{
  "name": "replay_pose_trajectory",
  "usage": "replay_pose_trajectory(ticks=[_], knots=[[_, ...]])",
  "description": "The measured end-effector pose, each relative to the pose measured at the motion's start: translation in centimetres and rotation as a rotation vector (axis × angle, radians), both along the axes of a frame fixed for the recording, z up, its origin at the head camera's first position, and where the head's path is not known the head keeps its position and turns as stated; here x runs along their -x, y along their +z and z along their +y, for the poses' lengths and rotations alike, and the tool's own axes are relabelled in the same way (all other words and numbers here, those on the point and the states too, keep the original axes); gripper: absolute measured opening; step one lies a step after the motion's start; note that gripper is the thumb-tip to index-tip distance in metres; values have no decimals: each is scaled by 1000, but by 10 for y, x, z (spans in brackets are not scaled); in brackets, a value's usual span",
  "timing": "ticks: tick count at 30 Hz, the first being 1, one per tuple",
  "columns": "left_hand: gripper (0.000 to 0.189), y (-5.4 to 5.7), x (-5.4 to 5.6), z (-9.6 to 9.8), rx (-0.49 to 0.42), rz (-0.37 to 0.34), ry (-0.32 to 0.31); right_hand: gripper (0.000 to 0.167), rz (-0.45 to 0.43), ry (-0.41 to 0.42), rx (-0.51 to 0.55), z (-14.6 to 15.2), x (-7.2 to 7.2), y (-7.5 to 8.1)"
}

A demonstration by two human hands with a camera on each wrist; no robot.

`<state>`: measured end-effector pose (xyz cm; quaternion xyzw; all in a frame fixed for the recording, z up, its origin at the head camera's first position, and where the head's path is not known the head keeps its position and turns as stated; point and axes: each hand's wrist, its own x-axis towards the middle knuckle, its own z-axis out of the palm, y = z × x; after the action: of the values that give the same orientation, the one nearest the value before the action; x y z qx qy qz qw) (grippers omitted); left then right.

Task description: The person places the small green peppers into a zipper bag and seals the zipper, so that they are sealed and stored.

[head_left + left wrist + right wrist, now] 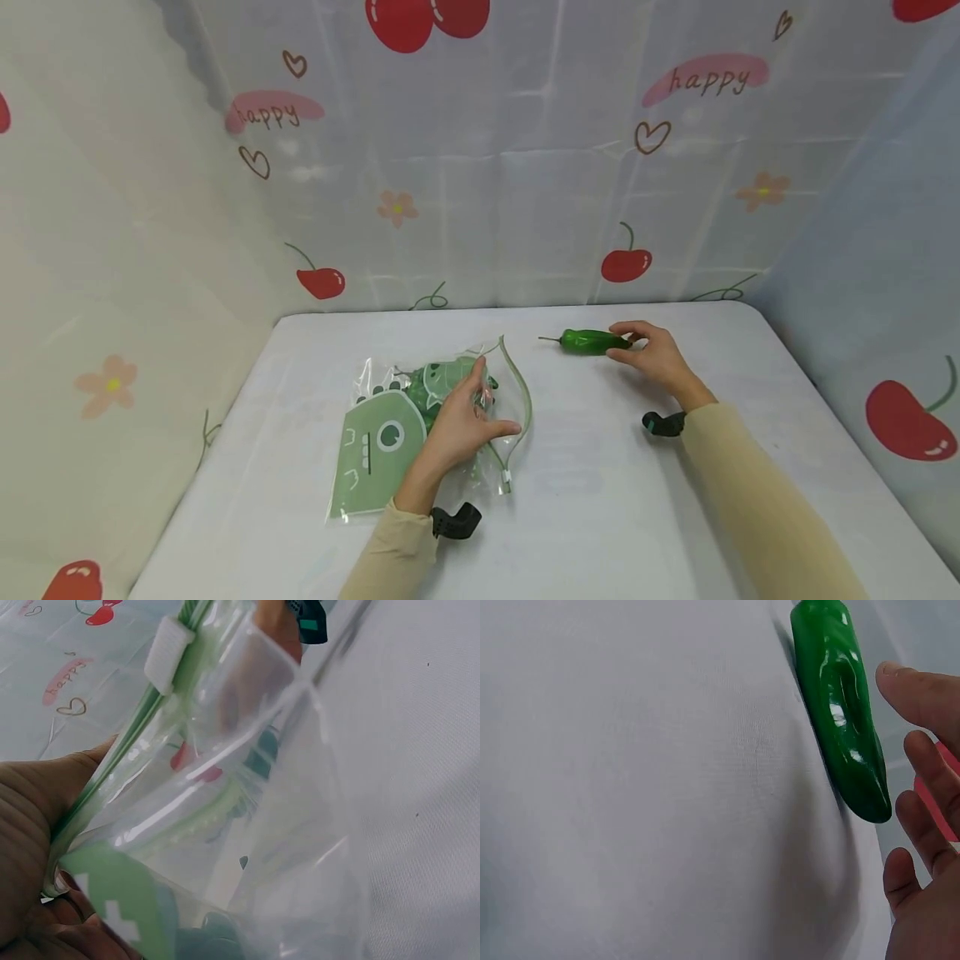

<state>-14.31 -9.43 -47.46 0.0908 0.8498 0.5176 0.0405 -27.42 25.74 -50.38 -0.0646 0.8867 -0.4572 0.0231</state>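
A clear zip bag [382, 467] with a green cartoon-monster print lies left of centre. Its green-edged mouth gapes to the right, and a white slider [168, 656] sits on the zip strip. Green items [442, 379] show inside, partly hidden by the hand and the print. My left hand [459, 421] holds the bag at its mouth, thumb and index finger spread wide, other fingers curled at the rim. A glossy green chili pepper [588, 341] lies farther right, stem to the left. Around its tip my right hand [651, 357] is spread, a gap showing in the right wrist view.
The white table [585, 517] has its back edge against a printed curtain [510, 192]. More curtain hangs on the left and right sides. Each wrist wears a black strap mount, the left one [456, 522] beside the bag.
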Motion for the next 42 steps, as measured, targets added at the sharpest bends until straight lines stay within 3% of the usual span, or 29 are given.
replay_pose_trajectory(ticks=[10, 23, 34, 42], knots=[[119, -1, 3, 0, -2, 4, -11, 64, -76, 15, 5, 0, 12, -9], [119, -1, 3, 3, -3, 14, -12, 59, -62, 31, -21, -1, 18, -19], [119, 0, 1, 3, 2, 10, 3, 54, 1, 11, -118, -5, 18, -27], [118, -1, 0, 2, -9, -1, -5, 49, 23, -8, -84, -7, 18, -28]])
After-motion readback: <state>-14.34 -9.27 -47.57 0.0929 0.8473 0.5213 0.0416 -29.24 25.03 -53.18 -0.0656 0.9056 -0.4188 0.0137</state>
